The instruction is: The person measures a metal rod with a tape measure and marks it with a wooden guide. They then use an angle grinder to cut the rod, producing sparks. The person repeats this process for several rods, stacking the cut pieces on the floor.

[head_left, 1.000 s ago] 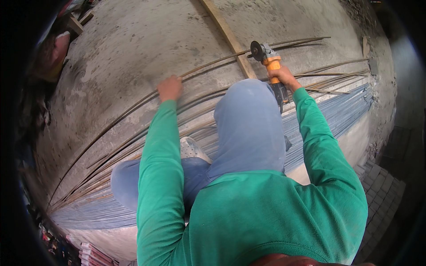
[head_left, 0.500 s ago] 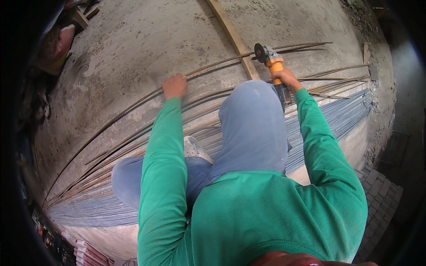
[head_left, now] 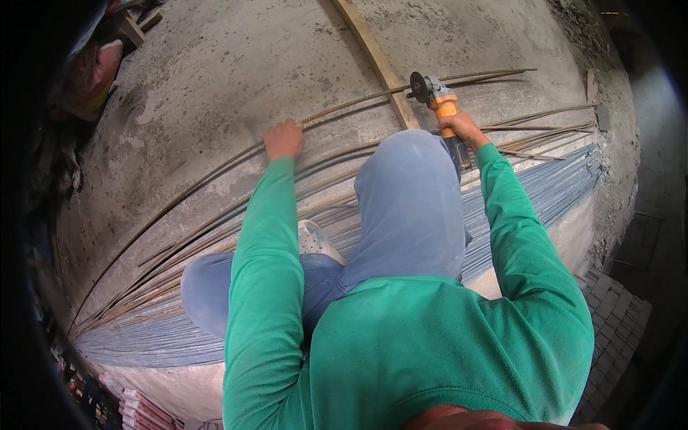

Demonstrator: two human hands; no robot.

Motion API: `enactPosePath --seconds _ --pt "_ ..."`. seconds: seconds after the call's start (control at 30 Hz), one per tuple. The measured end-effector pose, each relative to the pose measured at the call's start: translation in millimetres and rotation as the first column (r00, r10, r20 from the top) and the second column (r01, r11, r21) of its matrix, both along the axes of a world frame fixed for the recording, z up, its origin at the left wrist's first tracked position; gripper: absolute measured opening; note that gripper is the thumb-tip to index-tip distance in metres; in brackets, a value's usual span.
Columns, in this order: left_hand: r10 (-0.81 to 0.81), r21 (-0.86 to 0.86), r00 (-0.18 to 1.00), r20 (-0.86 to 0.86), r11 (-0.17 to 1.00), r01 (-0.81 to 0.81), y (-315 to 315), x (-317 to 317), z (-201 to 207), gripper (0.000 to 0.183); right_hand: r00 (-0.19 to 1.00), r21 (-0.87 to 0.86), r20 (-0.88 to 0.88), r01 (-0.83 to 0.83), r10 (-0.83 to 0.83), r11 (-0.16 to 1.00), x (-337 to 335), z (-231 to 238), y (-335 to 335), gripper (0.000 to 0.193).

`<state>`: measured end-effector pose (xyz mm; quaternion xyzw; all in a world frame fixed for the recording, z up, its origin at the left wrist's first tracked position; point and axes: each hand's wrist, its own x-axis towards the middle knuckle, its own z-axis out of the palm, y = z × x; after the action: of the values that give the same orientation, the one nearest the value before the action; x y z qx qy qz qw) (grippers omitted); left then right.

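Concrete floor (head_left: pixel 215 64) carries long steel rods. Left hand (head_left: pixel 284 140) presses one rod (head_left: pixel 344 106), fingers closed on it; right hand (head_left: pixel 462 129) grips an orange angle grinder (head_left: pixel 437 97). Since half a second ago nothing has shifted, so the disc stays poised at the rod.

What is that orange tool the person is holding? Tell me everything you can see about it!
It is an angle grinder, a hand power tool. Its body is orange, its head grey metal, with a dark round disc at the front. The right hand grips it from behind, and a dark rear part runs back past the knee. The disc sits at a long rusty steel rod lying across a wooden plank. Whether it spins cannot be told.
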<state>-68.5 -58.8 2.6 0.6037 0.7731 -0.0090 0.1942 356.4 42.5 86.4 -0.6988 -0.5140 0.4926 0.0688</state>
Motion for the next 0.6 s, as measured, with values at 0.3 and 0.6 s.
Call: enactPosePath --seconds 0.3,0.6 --pt "0.012 0.008 1.000 0.006 1.000 -0.012 0 2 2 0.033 1.000 0.015 -0.026 0.008 -0.008 1.000 2 -5 0 0.034" --pt "0.027 0.003 0.999 0.018 1.000 -0.027 2 4 7 0.032 1.000 0.006 -0.004 0.001 -0.001 1.000 -6 -3 2 0.027"
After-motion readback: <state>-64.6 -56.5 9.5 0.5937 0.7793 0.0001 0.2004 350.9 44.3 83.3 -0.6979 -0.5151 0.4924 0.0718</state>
